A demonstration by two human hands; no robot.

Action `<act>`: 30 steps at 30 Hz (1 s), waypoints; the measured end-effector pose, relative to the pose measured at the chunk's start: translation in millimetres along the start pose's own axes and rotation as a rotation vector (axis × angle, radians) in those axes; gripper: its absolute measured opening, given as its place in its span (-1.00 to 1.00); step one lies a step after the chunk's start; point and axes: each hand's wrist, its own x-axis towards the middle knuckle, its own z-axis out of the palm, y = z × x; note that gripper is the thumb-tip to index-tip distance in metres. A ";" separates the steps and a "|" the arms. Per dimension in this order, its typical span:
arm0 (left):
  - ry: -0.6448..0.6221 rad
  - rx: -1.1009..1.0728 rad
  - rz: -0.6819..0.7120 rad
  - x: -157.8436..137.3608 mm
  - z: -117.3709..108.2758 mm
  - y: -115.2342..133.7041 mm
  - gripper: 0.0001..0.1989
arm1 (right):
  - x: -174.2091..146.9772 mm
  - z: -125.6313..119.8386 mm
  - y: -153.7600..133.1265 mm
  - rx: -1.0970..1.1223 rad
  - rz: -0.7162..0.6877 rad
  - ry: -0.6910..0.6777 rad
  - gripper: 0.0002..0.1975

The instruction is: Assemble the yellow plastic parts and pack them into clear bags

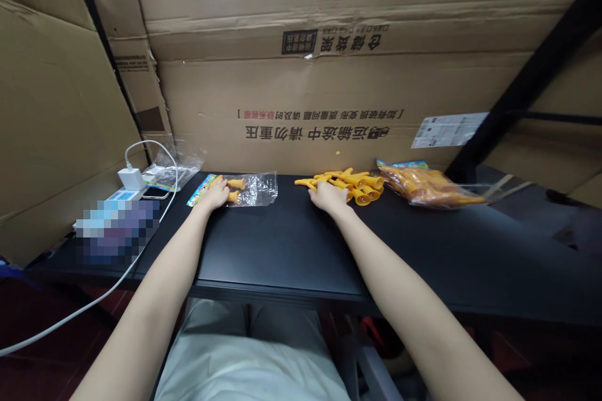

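A clear plastic bag (261, 190) with a colourful header lies flat on the black table. My left hand (214, 194) is closed on its header end, around the small ends of a few orange plastic horns (236, 184). Whether those horns are fully inside the bag I cannot tell. To the right, my right hand (330, 197) reaches into the left side of a loose pile of orange plastic horns (362, 195). Its fingers curl down over a horn and are partly hidden.
A filled bag of orange horns (423, 187) lies at the right. At the left are an empty clear bag (176, 166), a phone (157, 193), a white charger (130, 178) on a power strip and a white cable (94, 304). Cardboard walls (282, 88) enclose the table (282, 257).
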 end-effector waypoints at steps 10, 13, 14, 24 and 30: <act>0.000 0.026 -0.041 -7.1 -5.4 10.7 -0.45 | 15.5 34.7 1.3 0.236 -0.373 -0.046 -0.39; -0.004 0.025 -0.053 -7.7 -6.0 11.9 -0.44 | 15.0 40.6 -0.6 0.235 -0.450 0.005 -0.46; -0.006 0.021 -0.054 -7.9 -6.1 12.4 -0.44 | 14.3 40.8 -1.9 0.238 -0.475 0.029 -0.51; -0.052 0.001 -0.041 -11.0 -10.0 19.1 -0.45 | 0.6 21.5 -13.1 0.244 -0.547 0.131 -0.63; -0.070 0.004 -0.031 -11.2 -8.5 23.4 -0.43 | -14.5 6.1 -23.5 0.188 -0.618 0.157 -0.59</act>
